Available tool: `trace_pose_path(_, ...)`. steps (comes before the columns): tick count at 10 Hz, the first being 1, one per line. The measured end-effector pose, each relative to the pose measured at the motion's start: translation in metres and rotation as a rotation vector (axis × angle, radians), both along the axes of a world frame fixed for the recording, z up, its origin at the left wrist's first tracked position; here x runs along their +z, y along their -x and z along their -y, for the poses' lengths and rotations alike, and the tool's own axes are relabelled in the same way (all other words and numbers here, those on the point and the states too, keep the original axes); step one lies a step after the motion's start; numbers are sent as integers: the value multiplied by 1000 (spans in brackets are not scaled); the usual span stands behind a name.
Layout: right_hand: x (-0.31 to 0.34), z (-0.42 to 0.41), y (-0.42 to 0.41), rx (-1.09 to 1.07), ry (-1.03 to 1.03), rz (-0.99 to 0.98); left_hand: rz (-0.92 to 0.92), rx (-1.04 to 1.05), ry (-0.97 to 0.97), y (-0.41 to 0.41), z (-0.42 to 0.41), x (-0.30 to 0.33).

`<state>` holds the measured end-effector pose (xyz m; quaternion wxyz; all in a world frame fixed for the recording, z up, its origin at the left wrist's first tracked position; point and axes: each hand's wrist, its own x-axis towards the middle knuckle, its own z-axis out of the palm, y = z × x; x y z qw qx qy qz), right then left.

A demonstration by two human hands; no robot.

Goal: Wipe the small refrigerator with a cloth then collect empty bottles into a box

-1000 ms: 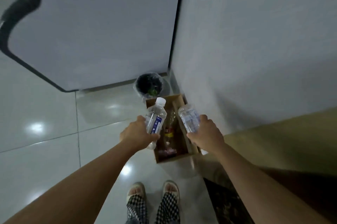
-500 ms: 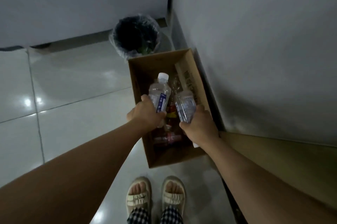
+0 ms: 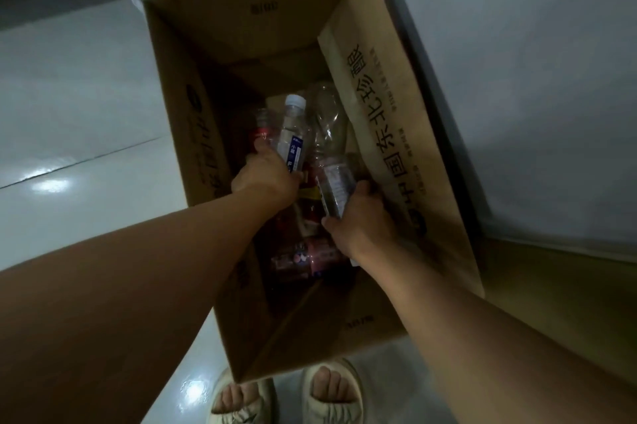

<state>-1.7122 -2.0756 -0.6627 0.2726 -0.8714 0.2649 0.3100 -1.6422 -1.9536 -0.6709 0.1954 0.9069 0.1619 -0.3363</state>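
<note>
On the left, glossy floor tiles (image 3: 79, 106). Then the left hand (image 3: 267, 177), inside the cardboard box (image 3: 193, 120), fingers wrapped round a white-capped bottle (image 3: 293, 134) whose long axis points away, cap at the far end. Just right of it, the right hand (image 3: 358, 220) grips a second bottle (image 3: 334, 184), tilted the same way. Both are already low over the bottles lying on the box floor — release looks like all that remains, the left hand sitting slightly farther in. The wall (image 3: 534, 79) is furthest right.
</note>
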Motion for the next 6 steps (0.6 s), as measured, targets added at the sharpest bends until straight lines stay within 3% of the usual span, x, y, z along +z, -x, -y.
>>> trace_pose_path(3, 1, -8, 9, 100, -38, -137, -15, -78, 1, 2, -4, 2)
trace_pose_path(6, 122, -6, 15, 432, 74, -64, 119, -527, -89, -3, -14, 123)
